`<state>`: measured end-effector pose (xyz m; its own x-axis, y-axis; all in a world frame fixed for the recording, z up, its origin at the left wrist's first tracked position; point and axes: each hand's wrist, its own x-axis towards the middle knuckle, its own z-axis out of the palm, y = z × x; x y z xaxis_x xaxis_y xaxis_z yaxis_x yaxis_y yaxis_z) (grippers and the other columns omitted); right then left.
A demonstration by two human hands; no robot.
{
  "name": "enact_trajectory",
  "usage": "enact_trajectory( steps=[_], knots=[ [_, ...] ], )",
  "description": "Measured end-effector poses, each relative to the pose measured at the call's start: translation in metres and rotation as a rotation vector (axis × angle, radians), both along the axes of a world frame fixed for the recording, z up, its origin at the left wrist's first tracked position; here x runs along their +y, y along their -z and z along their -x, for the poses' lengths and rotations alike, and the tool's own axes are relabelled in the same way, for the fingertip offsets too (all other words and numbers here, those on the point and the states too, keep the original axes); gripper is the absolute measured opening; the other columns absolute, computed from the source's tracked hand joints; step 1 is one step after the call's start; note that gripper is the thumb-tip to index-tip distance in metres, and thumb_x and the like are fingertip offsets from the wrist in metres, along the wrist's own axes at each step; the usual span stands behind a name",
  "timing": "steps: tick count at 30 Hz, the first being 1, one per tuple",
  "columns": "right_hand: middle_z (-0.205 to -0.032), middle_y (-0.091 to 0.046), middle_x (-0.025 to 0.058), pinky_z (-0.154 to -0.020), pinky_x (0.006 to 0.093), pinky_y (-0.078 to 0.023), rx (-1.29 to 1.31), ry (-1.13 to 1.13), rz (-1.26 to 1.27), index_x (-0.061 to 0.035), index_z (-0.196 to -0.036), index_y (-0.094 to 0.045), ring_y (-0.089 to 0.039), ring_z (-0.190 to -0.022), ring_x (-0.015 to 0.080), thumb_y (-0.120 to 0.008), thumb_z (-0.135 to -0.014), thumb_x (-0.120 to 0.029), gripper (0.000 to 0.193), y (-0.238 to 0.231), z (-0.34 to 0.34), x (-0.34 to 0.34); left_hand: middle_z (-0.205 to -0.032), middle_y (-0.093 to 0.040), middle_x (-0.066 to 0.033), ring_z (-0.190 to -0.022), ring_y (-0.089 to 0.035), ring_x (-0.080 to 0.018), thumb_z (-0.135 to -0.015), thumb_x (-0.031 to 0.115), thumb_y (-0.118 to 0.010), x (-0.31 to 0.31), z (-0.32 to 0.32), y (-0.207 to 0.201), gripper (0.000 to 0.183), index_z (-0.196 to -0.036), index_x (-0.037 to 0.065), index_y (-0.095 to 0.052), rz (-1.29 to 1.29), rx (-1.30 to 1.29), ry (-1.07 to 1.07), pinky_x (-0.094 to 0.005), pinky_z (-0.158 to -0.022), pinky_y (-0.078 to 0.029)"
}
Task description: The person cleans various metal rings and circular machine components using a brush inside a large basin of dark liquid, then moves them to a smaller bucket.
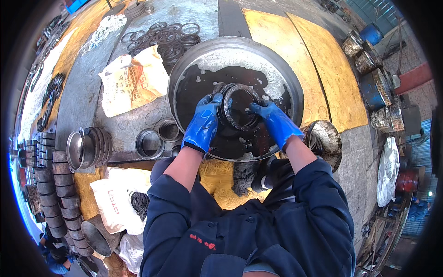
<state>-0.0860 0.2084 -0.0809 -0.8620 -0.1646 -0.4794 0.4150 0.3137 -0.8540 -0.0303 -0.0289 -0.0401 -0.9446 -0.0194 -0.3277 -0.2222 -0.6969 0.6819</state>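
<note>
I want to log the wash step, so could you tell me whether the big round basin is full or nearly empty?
Nearly empty: the basin holds only a shallow dark pool, its pale bottom bare at the far side, while both gloved hands tilt a metal ring in it.

Both gloved hands [240,122] fwd, gripping.

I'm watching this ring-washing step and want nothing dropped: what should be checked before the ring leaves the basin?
1. Left hand on the metal ring: ok, fingers on its left edge.
2. Right hand on the ring: ok, grips its right side.
3. Both blue gloves whole: cannot tell.
4. Ring over the round basin: ok, above the dark liquid.
5. Ring washed off: cannot tell; it looks wet and dark.
6. Set-down spot among the metal sleeves: cannot tell.
</note>
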Motion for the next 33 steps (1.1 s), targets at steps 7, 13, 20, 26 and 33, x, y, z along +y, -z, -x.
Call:
enact_trajectory(
  steps=[7, 13, 20, 26, 33],
  knots=[
    [-0.092, -0.071, 0.0109, -0.075, 0.0299, -0.053, 0.188, 0.138, 0.131, 0.0033, -0.112, -0.063, -0.067, -0.08, 0.0171, -0.069, -0.088, -0.02, 0.034, -0.012, -0.014, 0.013, -0.099, -0.067, -0.0105, -0.083, -0.065, -0.0165, -0.094, 0.012, -0.059, 0.0, -0.008, -0.017, 0.031, -0.122, -0.002, -0.054, 0.3, 0.011, 0.107, -0.027, -0.073, -0.054],
    [-0.099, -0.07, 0.0123, -0.08, 0.0348, -0.053, 0.088, 0.291, 0.266, 0.0026, -0.115, -0.06, -0.067, -0.087, 0.021, -0.065, -0.091, -0.021, 0.035, -0.035, -0.018, 0.027, -0.103, -0.065, -0.0176, -0.089, -0.067, -0.0254, -0.092, 0.003, -0.059, -0.022, -0.004, -0.01, 0.04, -0.128, -0.002, -0.042, 0.037, -0.033, -0.054, -0.0321, -0.071, -0.057],
    [-0.09, -0.069, 0.0155, -0.072, 0.0362, -0.052, 0.155, 0.387, -0.261, -0.002, -0.103, -0.067, -0.066, -0.08, 0.0266, -0.06, -0.09, -0.021, 0.024, -0.013, 0.002, 0.059, -0.095, -0.067, -0.0065, -0.076, -0.064, -0.013, -0.092, 0.014, -0.061, -0.013, -0.029, -0.06, 0.023, -0.112, 0.004, -0.054, 0.273, -0.039, 0.015, -0.0251, -0.065, -0.05],
    [-0.105, -0.069, 0.0161, -0.086, 0.0338, -0.048, 0.262, -0.041, -0.838, -0.0016, -0.11, -0.067, -0.065, -0.096, 0.0261, -0.05, -0.094, -0.026, 0.034, 0.018, 0.042, 0.032, -0.082, -0.064, -0.0011, -0.062, -0.057, -0.0091, -0.092, 0.016, -0.06, -0.039, -0.016, -0.018, 0.009, -0.098, 0.01, -0.059, 0.166, -0.082, 0.036, -0.0232, -0.052, -0.043],
    [-0.112, -0.067, 0.014, -0.088, 0.0327, -0.046, 0.165, 0.245, -0.238, -0.0049, -0.119, -0.064, -0.062, -0.099, 0.0233, -0.054, -0.094, -0.03, 0.037, 0.06, 0.072, 0.069, -0.085, -0.068, -0.0044, -0.056, -0.058, -0.0119, -0.091, 0.011, -0.062, -0.029, 0.014, -0.009, 0.014, -0.105, 0.011, -0.062, 0.009, -0.308, -0.093, -0.0252, -0.046, -0.047]
  ],
)
